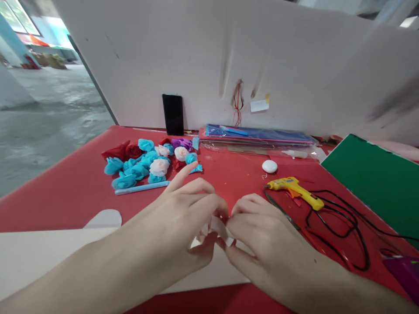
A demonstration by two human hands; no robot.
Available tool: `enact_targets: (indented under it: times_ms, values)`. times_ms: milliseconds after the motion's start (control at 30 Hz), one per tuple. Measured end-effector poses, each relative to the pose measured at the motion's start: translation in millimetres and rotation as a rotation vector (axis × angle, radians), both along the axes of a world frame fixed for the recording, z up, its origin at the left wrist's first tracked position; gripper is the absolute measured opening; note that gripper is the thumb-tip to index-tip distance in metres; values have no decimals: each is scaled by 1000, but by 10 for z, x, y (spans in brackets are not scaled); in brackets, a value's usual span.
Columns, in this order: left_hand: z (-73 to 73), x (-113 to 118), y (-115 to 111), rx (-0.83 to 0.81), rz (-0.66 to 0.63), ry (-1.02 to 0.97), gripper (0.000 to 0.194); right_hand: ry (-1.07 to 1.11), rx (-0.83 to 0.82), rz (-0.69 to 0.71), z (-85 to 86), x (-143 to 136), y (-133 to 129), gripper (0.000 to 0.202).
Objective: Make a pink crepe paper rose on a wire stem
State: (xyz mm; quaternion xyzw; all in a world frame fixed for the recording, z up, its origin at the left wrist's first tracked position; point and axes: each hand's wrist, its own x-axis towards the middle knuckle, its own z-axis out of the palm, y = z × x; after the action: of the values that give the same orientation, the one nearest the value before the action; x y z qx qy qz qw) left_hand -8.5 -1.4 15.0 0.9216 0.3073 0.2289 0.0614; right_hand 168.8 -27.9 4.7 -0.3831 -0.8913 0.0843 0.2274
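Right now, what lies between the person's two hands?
A curled, pale pink strip, partly hidden, spans the gap between the left hand and the right hand; the head view shows this.

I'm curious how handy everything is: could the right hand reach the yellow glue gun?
Probably yes: the glue gun lies just beyond the right hand with nothing on top, though that hand is holding a pale strip.

From my end I see a red table (pixel 65 187) backed by a smudged whitish panel (pixel 147 52). Far left, a glossy grey floor (pixel 59 113) stretches toward a bright window (pixel 15 16) and a pale blue pillar (pixel 11 47).
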Motion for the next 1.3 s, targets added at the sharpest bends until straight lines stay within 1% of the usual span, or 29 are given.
enact_targets:
  times_ms: [67,100,167,233,333,467,600,700,767,867,967,1033,1167,1300]
  values:
    - [-7,15,4,-5,11,12,24,-61,141,15,-19,-8,7,23]
    - [-9,19,3,-2,17,13,24,-104,185,26,-21,-10,11,23]
    - [-12,20,-2,-2,25,5,25,-179,231,52,-15,-10,17,25]
    - [-11,11,-10,-25,7,-11,27,-210,229,55,-2,-12,17,25]
    - [-6,-9,-19,-65,-33,-34,30,-195,162,29,22,-20,6,24]
    - [13,-30,-30,-85,-39,-46,32,-145,87,23,59,-26,-4,27]
    - [36,-42,-48,-45,-51,-57,28,-68,56,26,76,-9,9,25]
    - [43,-40,-51,-1,-52,-76,28,-6,5,31,69,8,18,23]
    - [44,-34,-44,23,-56,-77,30,28,-68,21,66,21,13,22]
    - [41,-26,-36,36,-66,-72,33,61,-235,-50,85,45,-8,20]
    - [38,-28,-40,47,-72,-55,30,85,-412,-121,128,64,-24,21]
    - [37,-33,-43,56,-78,-48,27,126,-488,-122,152,73,-24,22]
    - [45,-39,-28,63,-93,-67,24,153,-563,-94,163,87,-16,25]
    - [51,-49,-16,55,-97,-67,24,152,-576,-104,159,89,-7,25]
